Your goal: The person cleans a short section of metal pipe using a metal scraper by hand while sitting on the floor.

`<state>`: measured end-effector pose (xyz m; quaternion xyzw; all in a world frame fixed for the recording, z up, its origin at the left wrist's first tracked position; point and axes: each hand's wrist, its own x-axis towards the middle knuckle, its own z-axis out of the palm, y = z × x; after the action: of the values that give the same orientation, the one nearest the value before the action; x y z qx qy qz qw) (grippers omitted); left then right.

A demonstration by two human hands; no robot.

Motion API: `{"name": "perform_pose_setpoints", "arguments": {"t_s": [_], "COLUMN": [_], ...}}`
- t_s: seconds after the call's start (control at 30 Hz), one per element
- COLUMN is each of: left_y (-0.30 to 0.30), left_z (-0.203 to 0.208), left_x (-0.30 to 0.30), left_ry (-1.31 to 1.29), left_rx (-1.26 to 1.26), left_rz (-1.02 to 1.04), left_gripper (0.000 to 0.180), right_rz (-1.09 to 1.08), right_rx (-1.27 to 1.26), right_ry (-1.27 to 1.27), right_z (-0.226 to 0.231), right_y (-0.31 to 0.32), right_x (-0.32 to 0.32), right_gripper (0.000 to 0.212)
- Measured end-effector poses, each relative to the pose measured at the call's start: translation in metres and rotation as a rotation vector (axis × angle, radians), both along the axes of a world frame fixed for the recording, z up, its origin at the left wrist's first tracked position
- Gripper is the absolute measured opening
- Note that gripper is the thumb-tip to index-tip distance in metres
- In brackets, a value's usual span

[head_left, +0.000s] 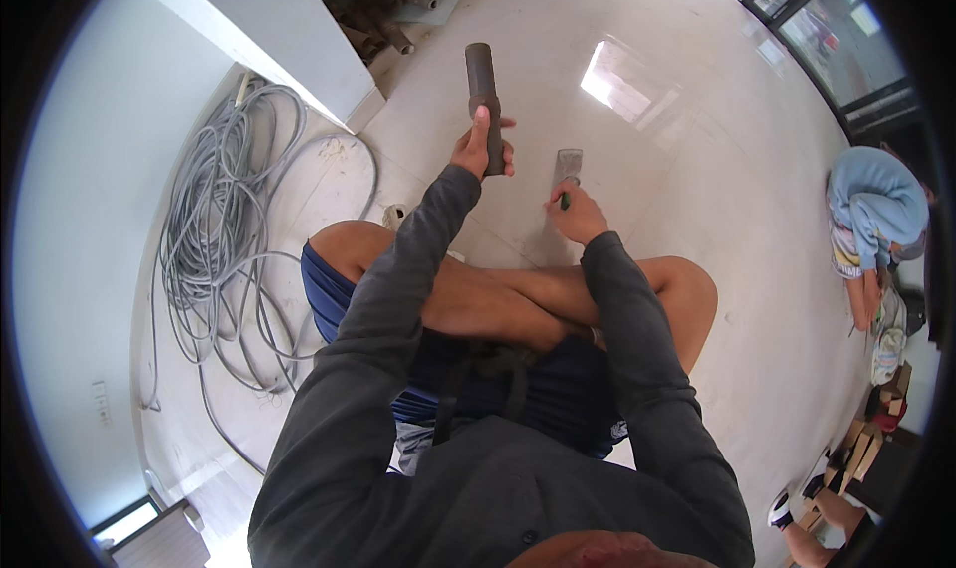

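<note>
My left hand (472,152) is closed around the lower part of a dark grey-brown pipe piece (481,72). The piece is held nearly upright in the picture and has a thicker collar midway, with my thumb lying along it. To its right and nearer to me, my right hand (581,216) grips a putty knife (569,163) by its green handle, mostly hidden in the fingers. The flat, worn blade points away from me, apart from the pipe. Both hands are out past my crossed legs, over the pale tiled floor (657,190).
A tangled coil of grey cable (214,210) lies at my left by the wall. A small pale roll (395,216) sits beside my left knee. More pipes (388,28) lie behind the white pillar (289,40). At the right edge crouches a person in light blue (876,195), near cardboard boxes (866,454).
</note>
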<state>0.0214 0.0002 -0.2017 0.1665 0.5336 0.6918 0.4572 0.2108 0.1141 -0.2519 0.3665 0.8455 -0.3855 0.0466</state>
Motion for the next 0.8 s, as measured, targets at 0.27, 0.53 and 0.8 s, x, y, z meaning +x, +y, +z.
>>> {"name": "perform_pose_setpoints", "arguments": {"t_s": [0.27, 0.53, 0.8], "left_y": [0.007, 0.014, 0.013], "left_z": [0.004, -0.004, 0.002], "left_x": [-0.007, 0.004, 0.016], "left_ry": [0.102, 0.308, 0.537], "left_rx": [0.052, 0.001, -0.185], "left_rz": [0.187, 0.145, 0.098], "left_gripper": [0.070, 0.031, 0.037], "right_rz": [-0.079, -0.036, -0.155], "right_rx": [-0.428, -0.223, -0.191], "right_ry": [0.803, 0.797, 0.741], "right_z": [0.096, 0.104, 0.102], "right_y": [-0.031, -0.045, -0.031], "right_x": [-0.012, -0.019, -0.015], "right_gripper": [0.064, 0.057, 0.048]}}
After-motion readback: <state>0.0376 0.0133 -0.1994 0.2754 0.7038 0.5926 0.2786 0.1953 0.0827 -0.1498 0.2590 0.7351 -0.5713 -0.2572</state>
